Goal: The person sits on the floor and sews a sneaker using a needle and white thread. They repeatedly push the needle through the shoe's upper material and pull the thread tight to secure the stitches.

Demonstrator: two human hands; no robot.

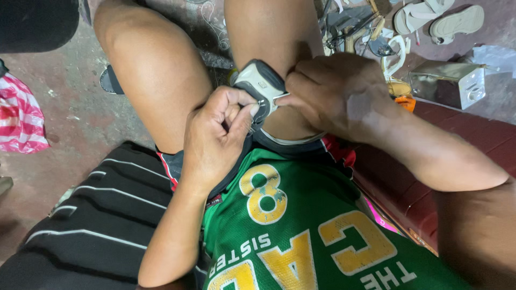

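Head view looks straight down on a seated person's lap, where both hands work together on a small shoe [259,85] resting against the inner thigh. The shoe is grey and white with a dark padded collar, its upper smooth and slightly glossy, its shape rounded at the heel. The left hand [217,134] is curled into a loose fist, thumb and forefinger pinched onto the shoe's lower edge. The right hand [333,91] is closed over the shoe's other side, fingertips pressed to a pale strip along its rim. The two hands sit just beside each other, both clamped on the shoe.

Below them lies a shiny green jersey [301,231] with cracked yellow printing, over dark shorts with red trim. A black fabric with thin white stripes [102,215] spreads at lower left. The floor [75,107] is rough, worn reddish concrete. A pink and white striped plastic bag [19,115] lies at the left edge. At upper right sit a boxy, reflective metal tin [449,83], a pair of pale sandals [441,19] and a tangle of small tools [357,32], too cluttered to tell apart.
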